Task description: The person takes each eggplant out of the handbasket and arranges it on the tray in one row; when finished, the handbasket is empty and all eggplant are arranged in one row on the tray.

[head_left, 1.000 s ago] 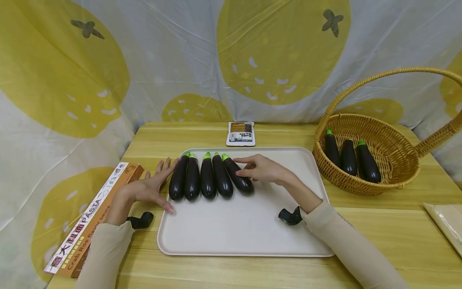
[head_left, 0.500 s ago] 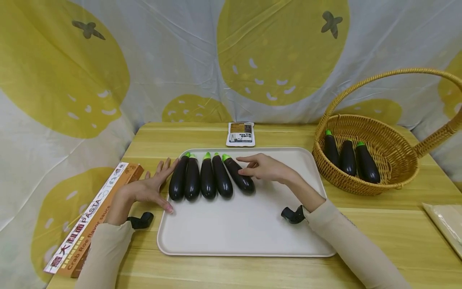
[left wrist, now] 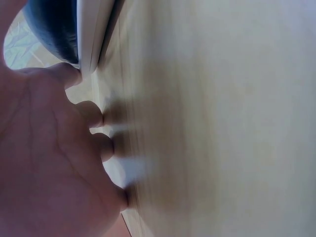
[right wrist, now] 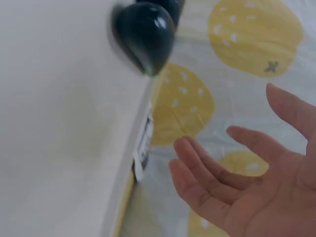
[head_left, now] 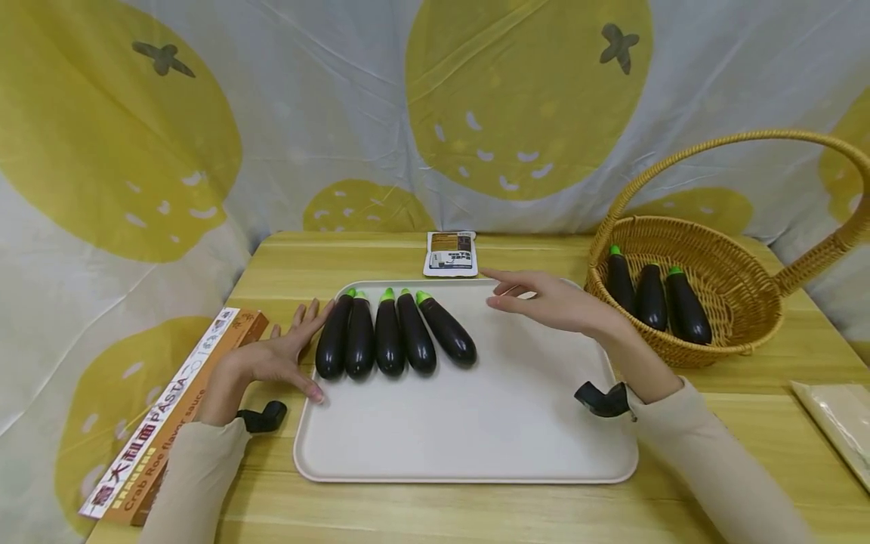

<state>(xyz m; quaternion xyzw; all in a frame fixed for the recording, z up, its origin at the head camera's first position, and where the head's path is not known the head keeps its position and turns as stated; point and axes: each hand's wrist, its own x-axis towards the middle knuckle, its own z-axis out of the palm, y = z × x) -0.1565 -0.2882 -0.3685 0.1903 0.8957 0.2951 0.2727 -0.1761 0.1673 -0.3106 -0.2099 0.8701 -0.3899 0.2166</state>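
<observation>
Several dark purple eggplants (head_left: 389, 336) with green stems lie in a row on the left half of the white tray (head_left: 476, 446); the rightmost eggplant (head_left: 446, 331) leans at a slant. At the tray's left edge my left hand (head_left: 275, 357) has its fingers spread, with fingertips down on the table and by the rim, as the left wrist view shows. My right hand (head_left: 544, 302) hovers above the tray's right half, apart from the eggplants. Its fingers (right wrist: 217, 177) are loosely extended around nothing in the right wrist view.
A wicker basket (head_left: 693, 355) with a tall handle stands at the right, holding 3 eggplants (head_left: 652, 298). Behind the tray lies a small packet (head_left: 451, 255). A long pasta box (head_left: 170, 412) is at the left, and a clear-wrapped package (head_left: 836, 423) at the right edge.
My right hand has left the rightmost eggplant and moved right and up, toward the basket. The eggplant stays on the tray. My left hand has kept its place.
</observation>
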